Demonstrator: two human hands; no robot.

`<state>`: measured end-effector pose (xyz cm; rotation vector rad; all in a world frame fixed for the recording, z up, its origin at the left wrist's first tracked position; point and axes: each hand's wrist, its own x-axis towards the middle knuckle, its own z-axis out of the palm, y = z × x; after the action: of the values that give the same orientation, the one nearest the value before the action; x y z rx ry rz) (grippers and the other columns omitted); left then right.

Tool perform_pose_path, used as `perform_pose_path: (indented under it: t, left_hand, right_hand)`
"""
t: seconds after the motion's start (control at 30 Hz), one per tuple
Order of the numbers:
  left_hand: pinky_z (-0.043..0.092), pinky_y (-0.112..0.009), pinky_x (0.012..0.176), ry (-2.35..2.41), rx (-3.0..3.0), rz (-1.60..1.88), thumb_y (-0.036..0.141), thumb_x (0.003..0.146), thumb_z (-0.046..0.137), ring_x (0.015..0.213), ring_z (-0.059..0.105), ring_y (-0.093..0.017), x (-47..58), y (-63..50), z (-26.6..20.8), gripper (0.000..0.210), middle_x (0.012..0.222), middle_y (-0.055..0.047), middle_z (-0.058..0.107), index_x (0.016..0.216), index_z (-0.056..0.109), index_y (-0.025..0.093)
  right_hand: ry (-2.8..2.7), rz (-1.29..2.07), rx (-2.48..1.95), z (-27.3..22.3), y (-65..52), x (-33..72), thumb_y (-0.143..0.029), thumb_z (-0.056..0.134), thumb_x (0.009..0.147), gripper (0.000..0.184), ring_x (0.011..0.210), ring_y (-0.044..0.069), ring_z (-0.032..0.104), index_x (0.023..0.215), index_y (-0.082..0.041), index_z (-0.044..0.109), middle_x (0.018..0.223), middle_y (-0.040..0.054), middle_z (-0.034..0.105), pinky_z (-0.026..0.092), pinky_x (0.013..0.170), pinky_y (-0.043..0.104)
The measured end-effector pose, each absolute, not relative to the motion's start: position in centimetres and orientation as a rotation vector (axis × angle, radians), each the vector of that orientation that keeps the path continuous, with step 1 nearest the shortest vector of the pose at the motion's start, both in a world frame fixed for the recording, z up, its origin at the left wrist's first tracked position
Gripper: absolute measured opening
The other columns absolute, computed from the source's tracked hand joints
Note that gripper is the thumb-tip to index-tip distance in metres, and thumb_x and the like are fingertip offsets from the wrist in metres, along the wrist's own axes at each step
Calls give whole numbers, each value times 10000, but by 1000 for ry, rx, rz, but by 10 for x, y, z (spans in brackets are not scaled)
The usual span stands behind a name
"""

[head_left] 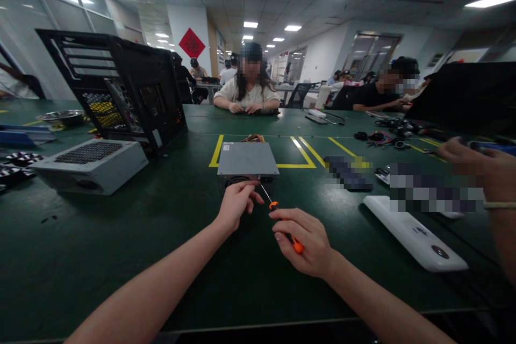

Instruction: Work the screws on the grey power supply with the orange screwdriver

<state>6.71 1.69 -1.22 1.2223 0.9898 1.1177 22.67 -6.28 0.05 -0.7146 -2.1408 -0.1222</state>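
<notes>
A grey metal computer power supply (248,158) sits on the green table in front of me, its near face with the fan and socket turned towards me. My right hand (302,239) is wrapped round the orange and black handle of a screwdriver (298,246). Its thin shaft slants up to the left, and the tip meets the near face beside the socket. At that same face is my left hand (237,204), its index finger reaching close to the tip and the other fingers loosely bent and apart. Any screw there is too small to make out.
On the left, another power supply (94,164) lies before a black computer case (121,86) and a metal bowl (62,117). To the right are a white elongated device (415,234), cables (382,138) and another person's hand (479,164). Someone sits opposite (248,88).
</notes>
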Motion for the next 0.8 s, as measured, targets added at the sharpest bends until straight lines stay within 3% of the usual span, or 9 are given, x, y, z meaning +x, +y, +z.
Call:
perform_pose_path:
  t: [0.8]
  left_hand:
    - [170,-170,360,974,1083,1143,267,766,459,336,365,-33,69,11,-10,326,550,-8,582,1021,554,88]
  right_hand:
    - [-2019,-109,-648,3,-65,231,-103,475,725,121,693,151,605,772,-161,571,820,74,641,491,595,277]
